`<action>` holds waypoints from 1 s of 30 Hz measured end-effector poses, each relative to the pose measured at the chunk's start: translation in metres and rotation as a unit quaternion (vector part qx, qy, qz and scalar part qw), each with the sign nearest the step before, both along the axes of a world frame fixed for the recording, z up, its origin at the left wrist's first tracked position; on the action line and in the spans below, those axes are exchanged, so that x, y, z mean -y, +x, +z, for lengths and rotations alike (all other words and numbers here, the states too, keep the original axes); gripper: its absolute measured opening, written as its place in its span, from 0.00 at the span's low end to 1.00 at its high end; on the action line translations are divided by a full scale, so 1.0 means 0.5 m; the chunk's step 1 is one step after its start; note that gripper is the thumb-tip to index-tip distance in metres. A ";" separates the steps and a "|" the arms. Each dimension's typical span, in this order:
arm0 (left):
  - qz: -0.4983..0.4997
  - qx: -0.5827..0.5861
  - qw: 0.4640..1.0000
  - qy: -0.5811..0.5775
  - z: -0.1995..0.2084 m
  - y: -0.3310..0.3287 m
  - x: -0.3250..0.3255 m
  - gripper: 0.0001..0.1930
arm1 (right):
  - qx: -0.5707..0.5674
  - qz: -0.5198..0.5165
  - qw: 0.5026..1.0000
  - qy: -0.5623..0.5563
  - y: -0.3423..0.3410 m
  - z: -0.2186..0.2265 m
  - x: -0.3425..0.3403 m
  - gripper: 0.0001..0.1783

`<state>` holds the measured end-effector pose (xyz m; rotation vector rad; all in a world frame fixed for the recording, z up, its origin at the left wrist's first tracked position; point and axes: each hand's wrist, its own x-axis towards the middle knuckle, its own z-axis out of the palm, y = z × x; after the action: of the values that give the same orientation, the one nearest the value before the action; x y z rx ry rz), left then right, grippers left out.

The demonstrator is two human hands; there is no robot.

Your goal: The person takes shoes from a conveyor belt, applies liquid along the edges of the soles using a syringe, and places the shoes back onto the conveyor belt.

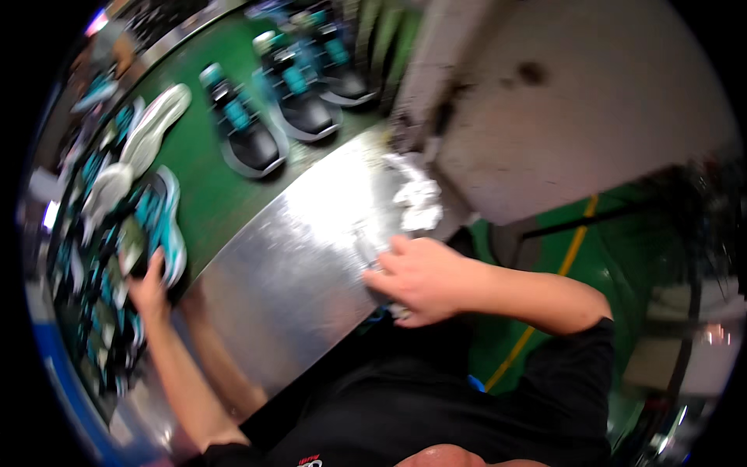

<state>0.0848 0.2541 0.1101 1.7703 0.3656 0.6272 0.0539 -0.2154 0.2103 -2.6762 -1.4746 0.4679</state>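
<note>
At the left, my left hand (pixel 148 288) is closed on the near end of a teal and black shoe (pixel 165 222) with a pale sole; its thumb points up along the shoe and the fingers are partly hidden. My right hand (pixel 420 280) is over the right edge of a shiny metal sheet (pixel 288 257). Its fingers are curled, and motion blur hides what they hold, if anything. A small whitish thing shows just under that hand. Beyond it, a crumpled white wad (pixel 419 202) lies at the sheet's edge.
Black and teal shoes (pixel 245 128) stand in a row on the green tabletop (pixel 198 58). Pale soles (pixel 156 128) and a heap of shoe parts (pixel 97 311) lie along the left. A pale panel (pixel 583 93) rises at the right, above a green floor with a yellow line (pixel 576 249).
</note>
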 end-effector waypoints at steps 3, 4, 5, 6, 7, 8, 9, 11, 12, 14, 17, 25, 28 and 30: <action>0.032 -0.180 0.973 -0.141 0.070 -0.100 -0.032 0.27 | -0.045 0.022 0.999 0.012 0.007 -0.017 -0.006 0.35; -0.002 -0.172 0.947 -0.272 0.069 -0.143 -0.062 0.27 | -0.054 0.026 0.998 0.035 0.000 -0.029 0.000 0.34; 0.036 -0.086 0.992 -0.085 0.013 -0.202 -0.146 0.23 | -0.070 0.025 0.996 0.051 -0.006 -0.021 0.004 0.33; 0.046 -0.055 0.997 -0.022 0.012 -0.230 -0.136 0.25 | -0.066 0.026 0.995 0.069 -0.008 -0.025 0.015 0.34; 0.031 -0.049 0.998 0.011 0.028 -0.256 -0.073 0.26 | -0.060 0.002 0.996 0.060 -0.011 -0.030 0.027 0.34; 0.007 -0.050 0.998 0.037 0.053 -0.284 -0.019 0.27 | -0.065 -0.006 0.993 0.097 -0.017 -0.030 0.027 0.35; -0.030 -0.053 0.997 0.055 0.071 -0.304 0.026 0.28 | -0.069 -0.013 0.989 0.134 -0.021 -0.033 0.026 0.36; -0.102 -0.053 0.989 0.089 0.106 -0.360 0.100 0.31 | -0.066 -0.031 0.985 0.157 -0.021 -0.055 0.019 0.38; -0.135 -0.054 0.983 0.108 0.120 -0.387 0.128 0.32 | -0.070 -0.034 0.980 0.184 -0.021 -0.068 0.013 0.39; -0.195 -0.052 0.972 0.123 0.133 -0.417 0.160 0.35 | -0.070 -0.043 0.974 0.210 -0.025 -0.081 0.008 0.40; -0.263 -0.047 0.959 0.095 0.141 -0.390 0.171 0.39 | -0.062 -0.048 0.975 0.209 -0.048 -0.081 0.023 0.40; -0.180 -0.310 0.900 -0.248 -0.020 -0.060 -0.074 0.29 | -0.068 -0.106 0.949 0.290 -0.065 -0.101 0.033 0.42; -0.173 -0.329 0.902 -0.221 -0.036 -0.029 -0.136 0.25 | -0.142 -0.061 0.946 0.286 -0.069 -0.088 -0.017 0.43; -0.120 -0.332 0.911 -0.211 0.022 -0.071 -0.116 0.23 | -0.192 -0.043 0.908 0.368 -0.071 -0.069 -0.024 0.42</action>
<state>0.0494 0.3121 0.1213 1.5243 0.6758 -0.2465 0.0183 -0.2033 0.1757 -1.9088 -1.1090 0.3160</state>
